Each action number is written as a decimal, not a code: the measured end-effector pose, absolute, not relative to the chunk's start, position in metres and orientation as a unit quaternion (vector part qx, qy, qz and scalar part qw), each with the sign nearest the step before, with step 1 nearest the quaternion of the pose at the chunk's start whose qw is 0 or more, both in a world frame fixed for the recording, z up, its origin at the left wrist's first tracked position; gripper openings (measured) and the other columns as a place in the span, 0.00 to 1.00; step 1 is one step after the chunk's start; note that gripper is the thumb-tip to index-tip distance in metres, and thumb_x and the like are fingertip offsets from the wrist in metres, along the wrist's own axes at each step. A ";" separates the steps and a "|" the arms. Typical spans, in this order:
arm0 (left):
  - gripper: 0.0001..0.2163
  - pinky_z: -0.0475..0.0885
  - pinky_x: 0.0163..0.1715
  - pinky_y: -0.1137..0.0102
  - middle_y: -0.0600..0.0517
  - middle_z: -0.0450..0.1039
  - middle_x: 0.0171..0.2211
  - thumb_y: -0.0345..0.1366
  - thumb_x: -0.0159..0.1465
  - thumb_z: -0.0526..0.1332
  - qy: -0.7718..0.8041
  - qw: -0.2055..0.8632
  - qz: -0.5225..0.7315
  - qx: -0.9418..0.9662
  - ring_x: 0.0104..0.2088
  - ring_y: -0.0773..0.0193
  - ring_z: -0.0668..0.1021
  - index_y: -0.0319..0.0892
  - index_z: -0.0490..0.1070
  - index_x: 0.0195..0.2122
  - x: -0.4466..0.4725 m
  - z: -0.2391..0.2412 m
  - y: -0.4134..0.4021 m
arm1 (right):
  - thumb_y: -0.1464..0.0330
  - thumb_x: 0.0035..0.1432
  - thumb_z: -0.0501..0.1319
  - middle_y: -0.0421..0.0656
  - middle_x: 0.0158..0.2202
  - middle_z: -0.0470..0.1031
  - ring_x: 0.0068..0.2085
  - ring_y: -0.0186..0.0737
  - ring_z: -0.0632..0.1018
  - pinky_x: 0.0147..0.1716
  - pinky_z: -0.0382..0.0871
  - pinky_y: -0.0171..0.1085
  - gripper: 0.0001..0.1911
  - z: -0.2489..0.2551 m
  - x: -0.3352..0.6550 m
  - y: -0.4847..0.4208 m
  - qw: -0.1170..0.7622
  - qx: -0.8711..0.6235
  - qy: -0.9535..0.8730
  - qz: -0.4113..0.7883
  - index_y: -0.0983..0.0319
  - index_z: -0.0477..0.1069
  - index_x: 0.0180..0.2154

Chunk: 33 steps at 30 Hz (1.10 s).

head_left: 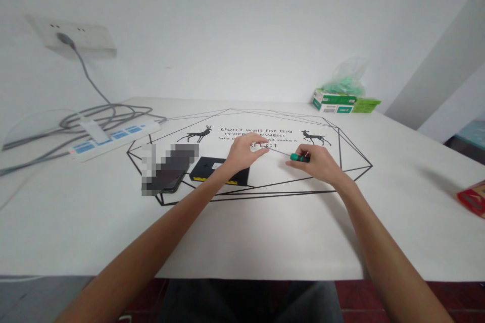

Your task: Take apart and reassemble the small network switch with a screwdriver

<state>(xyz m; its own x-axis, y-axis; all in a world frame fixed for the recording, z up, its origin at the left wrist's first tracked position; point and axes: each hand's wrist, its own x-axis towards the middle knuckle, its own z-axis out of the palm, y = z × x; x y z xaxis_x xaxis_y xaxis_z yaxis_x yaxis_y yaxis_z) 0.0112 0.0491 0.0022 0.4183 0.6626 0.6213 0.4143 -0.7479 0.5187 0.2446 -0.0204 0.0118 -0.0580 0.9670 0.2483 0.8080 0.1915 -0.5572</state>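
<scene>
My right hand (317, 162) is closed around the green handle of a small screwdriver (299, 157), whose thin shaft points left toward my other hand. My left hand (243, 151) hovers over a flat black box with yellow ports (212, 170), its fingers pinched together near the shaft's tip. What the fingertips hold, if anything, is too small to make out. Both hands are above the white table (242, 232), over a printed design of deer and lettering.
A dark phone (166, 179) lies left of the black box. A white power strip (113, 139) with grey cables sits at the back left, plugged into a wall socket (71, 35). Green boxes and a plastic bag (343, 96) stand at the back right. A red object (473, 198) lies at the right edge.
</scene>
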 end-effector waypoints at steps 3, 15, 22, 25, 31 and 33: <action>0.05 0.74 0.42 0.66 0.50 0.82 0.39 0.36 0.61 0.64 0.314 0.165 0.416 0.837 0.42 0.59 0.81 0.43 0.80 0.34 0.012 -0.001 0.049 | 0.53 0.50 0.67 0.37 0.24 0.72 0.26 0.36 0.69 0.28 0.60 0.36 0.18 0.012 0.244 -0.021 0.283 -0.621 -0.717 0.140 0.58 0.66 0.25; 0.06 0.73 0.46 0.62 0.50 0.82 0.37 0.32 0.62 0.63 0.335 0.103 0.354 0.867 0.40 0.57 0.81 0.43 0.80 0.34 0.013 -0.009 0.053 | 0.52 0.49 0.67 0.39 0.23 0.72 0.27 0.38 0.69 0.27 0.59 0.37 0.18 0.013 0.254 -0.019 0.246 -0.636 -0.722 0.118 0.59 0.69 0.24; 0.06 0.73 0.47 0.62 0.50 0.82 0.39 0.30 0.62 0.61 0.348 0.077 0.316 0.879 0.42 0.57 0.81 0.42 0.79 0.35 0.017 -0.008 0.048 | 0.54 0.49 0.66 0.41 0.24 0.72 0.29 0.40 0.71 0.29 0.59 0.38 0.17 0.011 0.266 -0.017 0.237 -0.678 -0.692 0.076 0.59 0.69 0.24; 0.08 0.72 0.50 0.59 0.50 0.81 0.44 0.31 0.63 0.60 0.362 0.052 0.292 0.884 0.47 0.54 0.79 0.44 0.79 0.40 0.019 -0.009 0.046 | 0.53 0.50 0.65 0.41 0.24 0.73 0.28 0.40 0.71 0.29 0.60 0.38 0.17 0.009 0.265 -0.017 0.230 -0.663 -0.706 0.095 0.59 0.69 0.24; 0.09 0.70 0.53 0.57 0.48 0.79 0.47 0.30 0.63 0.59 0.378 0.059 0.228 0.895 0.50 0.53 0.78 0.43 0.79 0.38 0.006 0.006 0.048 | 0.53 0.51 0.64 0.39 0.21 0.69 0.26 0.38 0.68 0.28 0.58 0.38 0.18 0.010 0.262 -0.018 0.247 -0.649 -0.712 0.102 0.59 0.68 0.22; 0.07 0.71 0.50 0.62 0.49 0.80 0.44 0.34 0.62 0.62 0.353 0.128 0.215 0.902 0.47 0.56 0.79 0.43 0.80 0.37 -0.011 0.019 0.045 | 0.52 0.54 0.62 0.37 0.19 0.65 0.24 0.36 0.65 0.27 0.57 0.37 0.20 0.012 0.258 -0.020 0.254 -0.628 -0.724 0.133 0.59 0.66 0.21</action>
